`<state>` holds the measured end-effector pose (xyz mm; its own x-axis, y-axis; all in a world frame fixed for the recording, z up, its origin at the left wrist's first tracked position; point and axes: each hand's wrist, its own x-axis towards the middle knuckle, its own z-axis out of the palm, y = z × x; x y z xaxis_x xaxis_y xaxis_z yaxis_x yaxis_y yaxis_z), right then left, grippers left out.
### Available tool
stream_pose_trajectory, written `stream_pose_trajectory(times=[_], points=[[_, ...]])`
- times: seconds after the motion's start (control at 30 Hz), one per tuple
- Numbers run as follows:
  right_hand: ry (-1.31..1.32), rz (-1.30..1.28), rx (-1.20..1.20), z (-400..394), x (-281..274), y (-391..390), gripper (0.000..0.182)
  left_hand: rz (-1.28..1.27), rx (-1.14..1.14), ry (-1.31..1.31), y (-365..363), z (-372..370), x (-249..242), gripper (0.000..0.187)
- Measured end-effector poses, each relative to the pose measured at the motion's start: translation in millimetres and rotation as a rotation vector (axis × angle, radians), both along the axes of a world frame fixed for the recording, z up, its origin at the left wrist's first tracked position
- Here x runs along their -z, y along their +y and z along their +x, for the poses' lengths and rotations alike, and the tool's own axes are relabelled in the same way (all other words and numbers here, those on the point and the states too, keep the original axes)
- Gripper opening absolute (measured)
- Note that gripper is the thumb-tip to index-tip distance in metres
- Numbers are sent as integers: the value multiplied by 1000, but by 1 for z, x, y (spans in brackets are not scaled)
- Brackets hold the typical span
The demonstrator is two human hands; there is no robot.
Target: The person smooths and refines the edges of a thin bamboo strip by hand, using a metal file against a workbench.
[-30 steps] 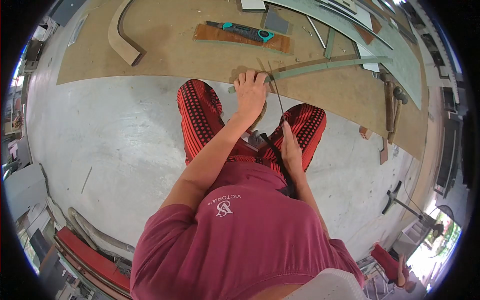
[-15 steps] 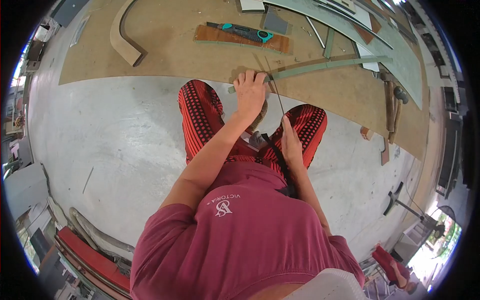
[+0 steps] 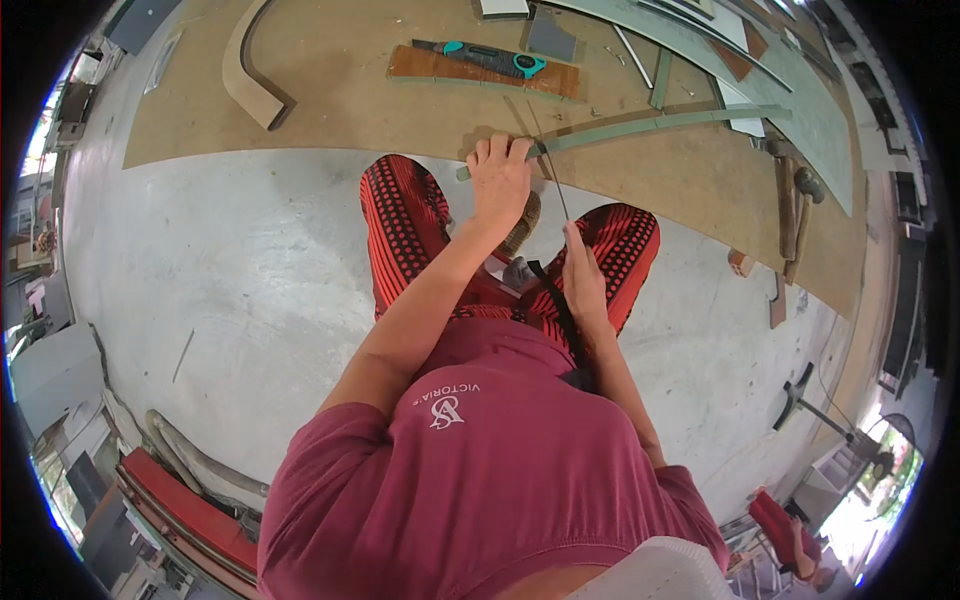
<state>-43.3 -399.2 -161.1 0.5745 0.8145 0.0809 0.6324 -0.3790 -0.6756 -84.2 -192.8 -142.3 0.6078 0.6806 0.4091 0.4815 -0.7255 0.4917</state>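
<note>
My left hand (image 3: 500, 180) is closed over the near end of a long, thin, slightly bowed green strip (image 3: 650, 125), pressing it at the board's edge. Several short marks cross the strip along its length. In my right hand (image 3: 584, 275) is a saw (image 3: 556, 185), its thin dark blade seen nearly edge-on. The blade crosses the strip just right of my left fingers, its tip pointing away from me over the board. My right fingers are wrapped round its handle, which is mostly hidden.
On the brown board (image 3: 330, 120) lie a black-and-teal tool (image 3: 480, 58) on a wooden piece (image 3: 430, 68), a curved strip (image 3: 240, 75) and a grey offcut (image 3: 552, 38). Green sheets (image 3: 810, 130) and hammers (image 3: 785, 200) lie to the right. Another person (image 3: 785, 535) is at lower right.
The view has shifted slightly. My right hand and the saw have moved a little away from me along the blade's line; my left hand keeps its hold on the strip.
</note>
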Motion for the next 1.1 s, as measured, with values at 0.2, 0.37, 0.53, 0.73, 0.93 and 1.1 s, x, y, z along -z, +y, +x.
stream_pose_trajectory(times=[0.2,0.37,0.53,0.73,0.93,1.1], points=[[61,-18,13,-9,-6,-8,56,20,23,-5,-2,0,2,31],[144,-103,17,6,-23,39,54,41,9,-3,0,0,1,32],[106,-77,22,-3,-4,-10,58,35,5,2,-2,0,3,32],[99,1,7,0,-5,10,57,69,20,10,-4,2,5,32],[93,79,-11,5,-10,30,56,81,18,16,-1,1,5,34],[20,78,-3,-10,-5,-14,56,106,19,-24,-3,1,10,34]])
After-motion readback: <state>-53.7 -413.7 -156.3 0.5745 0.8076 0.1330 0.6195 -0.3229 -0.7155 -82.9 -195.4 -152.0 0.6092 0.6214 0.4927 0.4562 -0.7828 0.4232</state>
